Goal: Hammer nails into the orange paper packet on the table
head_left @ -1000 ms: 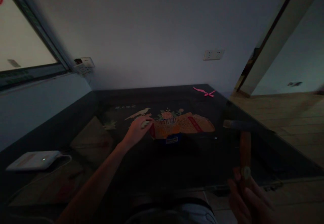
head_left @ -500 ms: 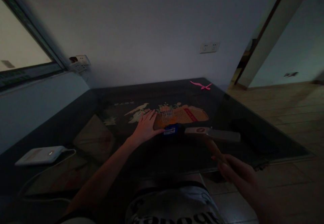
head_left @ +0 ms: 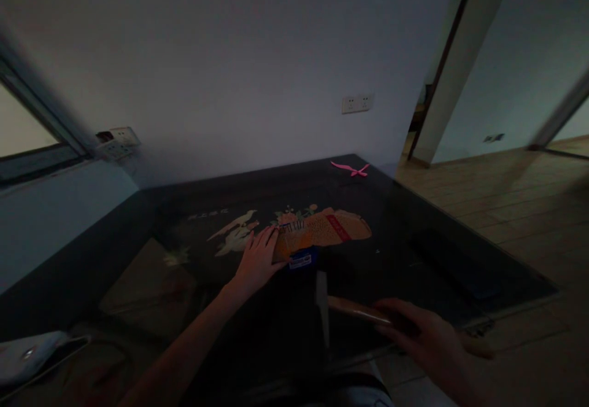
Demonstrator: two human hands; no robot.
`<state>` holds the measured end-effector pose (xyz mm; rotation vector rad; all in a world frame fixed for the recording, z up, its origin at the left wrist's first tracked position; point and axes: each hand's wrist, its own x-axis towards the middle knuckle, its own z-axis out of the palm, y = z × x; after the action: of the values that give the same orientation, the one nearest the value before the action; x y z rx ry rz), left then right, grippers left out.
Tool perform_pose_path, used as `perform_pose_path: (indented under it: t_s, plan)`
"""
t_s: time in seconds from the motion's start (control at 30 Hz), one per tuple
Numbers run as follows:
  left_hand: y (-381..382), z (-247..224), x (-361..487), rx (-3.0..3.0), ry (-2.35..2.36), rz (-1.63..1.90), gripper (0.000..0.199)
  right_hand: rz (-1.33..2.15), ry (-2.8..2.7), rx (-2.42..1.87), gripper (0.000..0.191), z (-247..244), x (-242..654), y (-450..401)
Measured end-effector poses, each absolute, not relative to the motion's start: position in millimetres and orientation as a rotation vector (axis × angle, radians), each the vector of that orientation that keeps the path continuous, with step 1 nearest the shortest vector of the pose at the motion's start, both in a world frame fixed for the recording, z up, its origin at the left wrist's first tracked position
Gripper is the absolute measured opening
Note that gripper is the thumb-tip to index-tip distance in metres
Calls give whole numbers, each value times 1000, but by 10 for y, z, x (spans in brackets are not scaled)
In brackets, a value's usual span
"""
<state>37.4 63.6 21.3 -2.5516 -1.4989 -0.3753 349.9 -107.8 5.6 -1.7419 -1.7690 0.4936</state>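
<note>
My right hand [head_left: 426, 336] is wrapped round the wooden handle of a hammer [head_left: 323, 309]. Its metal head shows nearly edge-on, over the near part of the dark tabletop and apart from the other things. My left hand [head_left: 257, 263] lies with fingers stretched out along the left side of a small orange-brown block [head_left: 286, 246]. A row of thin dark upright pieces, which look like nails, stands along its far side. Close to my left thumb, against the block's near side, is a small blue packet [head_left: 302, 259] with a pale label.
The dark glossy table [head_left: 257, 327] bears a printed picture of a bird and flowers. A pink ribbon [head_left: 352, 169] lies at the far right corner. At the left is a white device [head_left: 30, 355] with a cable. A dark flat object [head_left: 455, 266] lies near the right edge.
The hammer has swung lower and toward me, its head turning from broadside to nearly edge-on. My left hand stays at the block. The view has shifted to the right.
</note>
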Motion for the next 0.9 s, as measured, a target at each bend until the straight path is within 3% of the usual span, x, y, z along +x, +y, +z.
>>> perform_pose_path:
  t_s: [0.5, 0.9]
  plan:
    - [1794, 215, 1223, -2666, -1463, -405, 70, 365, -2085, -1756, 27, 107, 3641, -106]
    - [2149, 167, 1698, -2713, -1431, -525, 74, 321, -2281, -1662, 21, 107, 3724, 514]
